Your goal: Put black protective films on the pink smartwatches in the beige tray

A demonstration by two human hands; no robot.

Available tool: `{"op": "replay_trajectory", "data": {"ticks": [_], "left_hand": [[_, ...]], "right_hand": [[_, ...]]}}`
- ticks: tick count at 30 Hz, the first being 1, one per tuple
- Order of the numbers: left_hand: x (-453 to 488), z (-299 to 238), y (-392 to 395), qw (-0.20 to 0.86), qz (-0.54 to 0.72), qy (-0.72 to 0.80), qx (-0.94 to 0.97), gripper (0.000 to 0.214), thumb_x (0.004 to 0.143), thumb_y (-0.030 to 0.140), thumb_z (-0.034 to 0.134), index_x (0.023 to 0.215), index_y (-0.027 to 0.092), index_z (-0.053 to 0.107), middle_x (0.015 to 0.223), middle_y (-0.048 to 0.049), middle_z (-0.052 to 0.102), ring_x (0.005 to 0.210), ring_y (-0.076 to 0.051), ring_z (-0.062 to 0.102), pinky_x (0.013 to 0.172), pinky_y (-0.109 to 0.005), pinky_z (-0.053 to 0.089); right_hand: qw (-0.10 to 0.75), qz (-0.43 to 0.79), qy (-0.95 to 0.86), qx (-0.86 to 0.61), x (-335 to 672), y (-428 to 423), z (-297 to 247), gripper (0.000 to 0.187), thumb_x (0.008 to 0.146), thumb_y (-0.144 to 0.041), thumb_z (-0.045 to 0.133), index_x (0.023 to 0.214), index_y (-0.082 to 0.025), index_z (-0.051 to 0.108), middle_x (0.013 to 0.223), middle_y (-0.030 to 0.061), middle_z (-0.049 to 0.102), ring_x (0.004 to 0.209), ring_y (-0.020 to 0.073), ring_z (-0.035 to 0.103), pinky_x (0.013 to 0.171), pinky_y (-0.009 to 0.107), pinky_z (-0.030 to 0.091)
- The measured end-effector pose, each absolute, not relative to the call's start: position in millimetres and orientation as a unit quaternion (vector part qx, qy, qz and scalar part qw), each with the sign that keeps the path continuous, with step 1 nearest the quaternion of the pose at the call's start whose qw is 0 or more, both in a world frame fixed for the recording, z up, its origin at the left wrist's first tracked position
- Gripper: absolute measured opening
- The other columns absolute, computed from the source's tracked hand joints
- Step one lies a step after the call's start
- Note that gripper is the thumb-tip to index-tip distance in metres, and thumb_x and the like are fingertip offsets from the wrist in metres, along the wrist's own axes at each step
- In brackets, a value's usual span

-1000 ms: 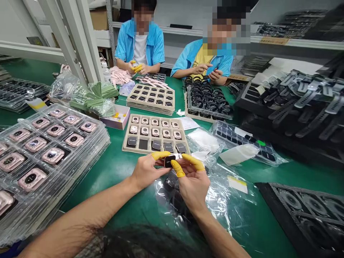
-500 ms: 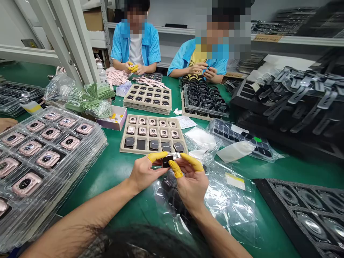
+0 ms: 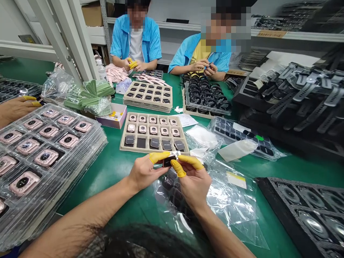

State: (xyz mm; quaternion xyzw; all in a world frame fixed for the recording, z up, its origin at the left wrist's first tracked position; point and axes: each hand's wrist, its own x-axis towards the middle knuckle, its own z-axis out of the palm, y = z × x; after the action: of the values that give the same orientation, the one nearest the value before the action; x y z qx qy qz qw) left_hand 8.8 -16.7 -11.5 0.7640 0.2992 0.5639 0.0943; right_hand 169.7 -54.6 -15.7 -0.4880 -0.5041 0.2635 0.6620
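My left hand (image 3: 145, 170) and my right hand (image 3: 192, 179) meet over the green table, both with yellow finger cots. Together they pinch a small black watch screen (image 3: 168, 161); a clear film tab (image 3: 176, 153) shows at its top edge between my fingertips. Just beyond my hands lies a beige tray (image 3: 123, 139) with pink watch cases in its far rows and black screens in its near row. Under my right hand lies a clear plastic bag (image 3: 228, 204) with more black screens inside.
Stacked clear trays of pink watch bodies (image 3: 45, 150) fill the left. Another person's hand with yellow cots (image 3: 18, 107) rests at the left edge. Two people in blue shirts work across the table. Black trays of straps (image 3: 295, 104) stand right; a black tray (image 3: 303, 211) lies near right.
My hands stay together on the black screen, shifting slightly. Another person's hand has come into view at the left edge.
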Motion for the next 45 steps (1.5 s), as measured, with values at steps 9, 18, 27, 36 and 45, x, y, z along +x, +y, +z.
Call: {"op": "replay_trajectory", "data": {"ticks": [9, 18, 27, 36, 45], "left_hand": [[15, -8, -21, 0.328, 0.543, 0.364, 0.682, 0.043, 0.073, 0.021, 0.087, 0.114, 0.016, 0.073, 0.089, -0.0048, 0.082, 0.072, -0.018, 0.080, 0.069, -0.023, 0.069], [16, -1, -17, 0.552, 0.454, 0.425, 0.556, 0.056, 0.063, 0.012, 0.088, 0.117, 0.015, 0.072, 0.084, -0.0054, 0.082, 0.079, -0.023, 0.081, 0.075, -0.032, 0.070], [15, -1, -17, 0.526, 0.423, 0.437, 0.595, 0.056, 0.064, 0.021, 0.091, 0.117, 0.017, 0.073, 0.083, -0.0050, 0.082, 0.079, -0.025, 0.081, 0.076, -0.034, 0.071], [15, -2, -17, 0.520, 0.425, 0.427, 0.605, 0.052, 0.065, 0.019, 0.091, 0.114, 0.017, 0.072, 0.080, -0.0029, 0.083, 0.076, -0.024, 0.081, 0.073, -0.031, 0.071], [14, -5, -16, 0.513, 0.430, 0.419, 0.613, 0.053, 0.066, 0.018, 0.090, 0.116, 0.017, 0.072, 0.080, -0.0016, 0.082, 0.076, -0.023, 0.081, 0.075, -0.031, 0.071]], "right_hand": [[0.662, 0.339, -0.460, -0.485, 169, -53, -7, 0.017, 0.078, -0.035, 0.086, 0.087, -0.025, 0.076, 0.085, 0.0014, 0.073, 0.079, 0.0166, 0.069, 0.075, 0.031, 0.060], [0.621, 0.480, -0.340, -0.519, 170, -50, -3, 0.038, 0.066, -0.049, 0.091, 0.086, -0.023, 0.073, 0.086, 0.0029, 0.074, 0.076, 0.0187, 0.070, 0.063, 0.031, 0.059], [0.624, 0.481, -0.314, -0.530, 170, -49, 1, 0.041, 0.058, -0.047, 0.096, 0.083, -0.023, 0.074, 0.085, 0.0021, 0.074, 0.077, 0.0183, 0.069, 0.062, 0.029, 0.058], [0.619, 0.475, -0.322, -0.536, 169, -49, -1, 0.038, 0.059, -0.043, 0.095, 0.082, -0.022, 0.074, 0.082, 0.0019, 0.074, 0.076, 0.0182, 0.068, 0.066, 0.031, 0.059], [0.619, 0.461, -0.337, -0.539, 169, -49, -3, 0.035, 0.064, -0.044, 0.093, 0.083, -0.022, 0.074, 0.081, 0.0034, 0.075, 0.075, 0.0187, 0.069, 0.065, 0.030, 0.060]]}}
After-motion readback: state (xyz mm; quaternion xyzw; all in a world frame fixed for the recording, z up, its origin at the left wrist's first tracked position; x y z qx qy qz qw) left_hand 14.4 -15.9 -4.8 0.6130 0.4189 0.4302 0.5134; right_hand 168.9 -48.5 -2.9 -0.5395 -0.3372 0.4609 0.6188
